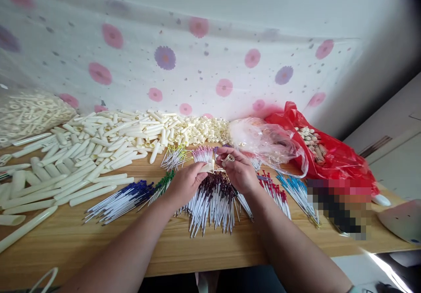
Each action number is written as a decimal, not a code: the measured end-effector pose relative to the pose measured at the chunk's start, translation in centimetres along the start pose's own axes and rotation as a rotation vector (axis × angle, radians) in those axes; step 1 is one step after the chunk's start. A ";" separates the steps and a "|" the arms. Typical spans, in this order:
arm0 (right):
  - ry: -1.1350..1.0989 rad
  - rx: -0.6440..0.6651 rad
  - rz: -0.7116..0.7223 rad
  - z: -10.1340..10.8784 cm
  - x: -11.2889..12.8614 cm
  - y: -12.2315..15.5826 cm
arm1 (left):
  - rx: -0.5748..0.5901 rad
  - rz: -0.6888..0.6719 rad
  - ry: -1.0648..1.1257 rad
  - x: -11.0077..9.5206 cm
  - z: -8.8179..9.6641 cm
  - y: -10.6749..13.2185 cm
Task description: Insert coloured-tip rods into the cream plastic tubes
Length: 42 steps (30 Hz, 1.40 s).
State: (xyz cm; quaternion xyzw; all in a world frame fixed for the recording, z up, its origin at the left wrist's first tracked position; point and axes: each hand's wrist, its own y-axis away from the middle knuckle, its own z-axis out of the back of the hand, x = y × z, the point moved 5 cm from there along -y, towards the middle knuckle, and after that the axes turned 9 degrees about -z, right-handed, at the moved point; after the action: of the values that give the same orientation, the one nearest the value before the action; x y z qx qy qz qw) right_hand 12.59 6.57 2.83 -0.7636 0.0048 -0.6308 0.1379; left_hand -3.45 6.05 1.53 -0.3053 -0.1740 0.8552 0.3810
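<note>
My left hand grips a cream pen barrel by its end. Close beside it, my right hand pinches a small cream cap piece at the barrel's tip. Both hands hover above a pile of white refills with purple tips on the wooden table. Further refill bundles lie around: blue-tipped, green-tipped, red-tipped and light blue.
A large heap of cream pen barrels covers the left of the table, with cream springs behind. A clear plastic bag and a red bag of small parts sit at right. A flowered sheet hangs behind.
</note>
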 end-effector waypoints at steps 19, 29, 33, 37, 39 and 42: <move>0.288 0.040 0.039 -0.4 -0.7 0.4 | 0.030 0.026 0.309 -0.7 -0.5 0.2; 0.123 0.196 0.012 -1.4 -0.6 0.8 | 0.169 -0.042 0.399 -1.8 -2.0 0.1; 0.442 0.139 0.051 0.2 0.9 0.4 | 0.144 0.047 0.296 -0.9 -1.9 0.1; 0.987 0.346 -0.024 3.1 2.9 1.7 | 0.113 0.149 0.279 0.4 -1.5 0.2; 1.150 0.554 -0.043 3.3 3.0 3.7 | 0.102 0.147 0.279 0.5 -1.4 0.2; 1.276 0.724 -0.055 2.6 1.8 7.1 | 0.100 0.140 0.272 0.4 -1.5 0.1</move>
State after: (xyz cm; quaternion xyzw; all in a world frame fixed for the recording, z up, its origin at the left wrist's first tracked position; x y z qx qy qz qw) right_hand 16.61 -0.02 2.59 -0.1541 -0.1437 -0.9181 0.3358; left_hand -2.80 6.38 0.19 -0.4103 -0.0561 0.8381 0.3551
